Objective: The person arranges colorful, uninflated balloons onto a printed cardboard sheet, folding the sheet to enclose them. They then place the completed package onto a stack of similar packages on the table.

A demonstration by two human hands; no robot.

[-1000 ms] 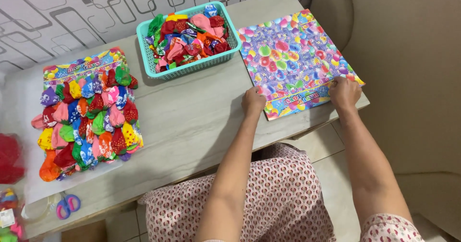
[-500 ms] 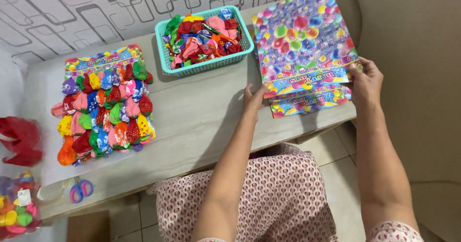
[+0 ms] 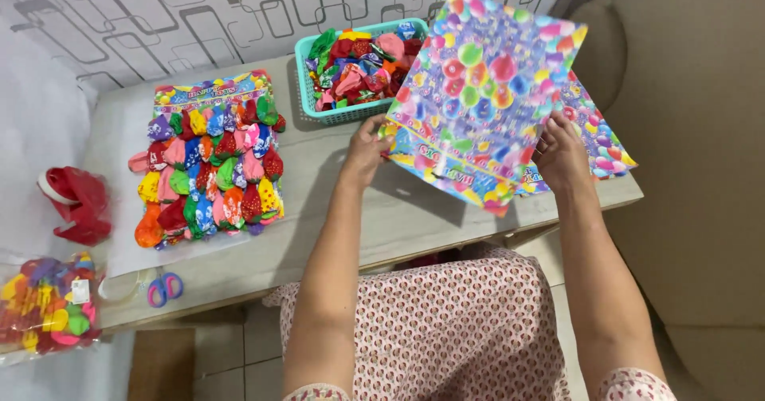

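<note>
Above table (image 3: 382,218), balloon-print card (image 3: 486,90) now lifted, tilted

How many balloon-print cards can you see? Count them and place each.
3. One lifted card is held by the left hand and right hand; one lies under it on the table's right end; one, balloon-covered, lies left. More may be stacked, hidden.

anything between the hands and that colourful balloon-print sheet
Nothing visible. The left hand and right hand each grip the sheet directly by its lower corners, lifted off the table.
</note>
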